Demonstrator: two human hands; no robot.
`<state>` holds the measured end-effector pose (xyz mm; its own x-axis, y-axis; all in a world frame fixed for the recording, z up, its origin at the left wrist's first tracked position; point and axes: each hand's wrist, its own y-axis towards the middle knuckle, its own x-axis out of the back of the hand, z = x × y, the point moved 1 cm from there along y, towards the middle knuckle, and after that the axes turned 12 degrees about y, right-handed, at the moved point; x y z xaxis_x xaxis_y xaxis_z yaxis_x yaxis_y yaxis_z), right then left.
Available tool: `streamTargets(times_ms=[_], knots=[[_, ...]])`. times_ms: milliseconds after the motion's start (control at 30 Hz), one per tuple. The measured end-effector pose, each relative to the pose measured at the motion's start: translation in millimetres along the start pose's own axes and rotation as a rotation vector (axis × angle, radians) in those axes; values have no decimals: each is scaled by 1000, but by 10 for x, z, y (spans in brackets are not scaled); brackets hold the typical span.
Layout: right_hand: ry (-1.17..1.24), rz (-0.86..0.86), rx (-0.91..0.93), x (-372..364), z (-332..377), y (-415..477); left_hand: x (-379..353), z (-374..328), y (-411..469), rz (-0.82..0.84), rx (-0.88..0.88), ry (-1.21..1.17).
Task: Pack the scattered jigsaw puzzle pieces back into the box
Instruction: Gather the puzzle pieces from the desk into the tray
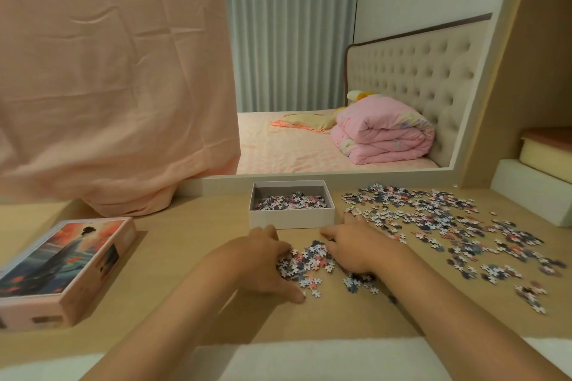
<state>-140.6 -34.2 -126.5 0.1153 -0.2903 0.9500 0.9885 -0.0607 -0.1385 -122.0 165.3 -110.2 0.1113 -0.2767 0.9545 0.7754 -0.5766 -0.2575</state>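
- Hands rest palm-down on a light wooden table [185, 244], near the middle of its front edge, with bare forearms reaching in from below.
- The left hand [263, 260] lies flat with fingers spread loosely, cupped against the left side of a small heap of puzzle pieces [306, 263]; it grips nothing.
- The right hand [356, 244] is likewise flat and loosely spread, pressed to the heap's right side, so the heap sits between the 2 hands.
- A white open box [291, 218] stands just behind the hands, against the table's back edge; a shallow layer of pieces covers part of its floor.
- Many more loose pieces [448, 219] are scattered over the right half of the table, from the back edge towards the front right corner.
- The box lid [62, 269], printed with a figure against red and grey, lies at the left edge, well apart from the box.
- A mirror [340, 71] rises behind the table, with a peach cloth [108, 71] draped over its left part.
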Motion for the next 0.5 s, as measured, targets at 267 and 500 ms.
streamTargets(times_ms=[267, 500], knots=[[163, 15, 223, -2, 74, -71, -108, -74, 181, -220, -69, -210], [198, 46, 176, 205, 41, -80, -106, 65, 157, -139, -8, -254]])
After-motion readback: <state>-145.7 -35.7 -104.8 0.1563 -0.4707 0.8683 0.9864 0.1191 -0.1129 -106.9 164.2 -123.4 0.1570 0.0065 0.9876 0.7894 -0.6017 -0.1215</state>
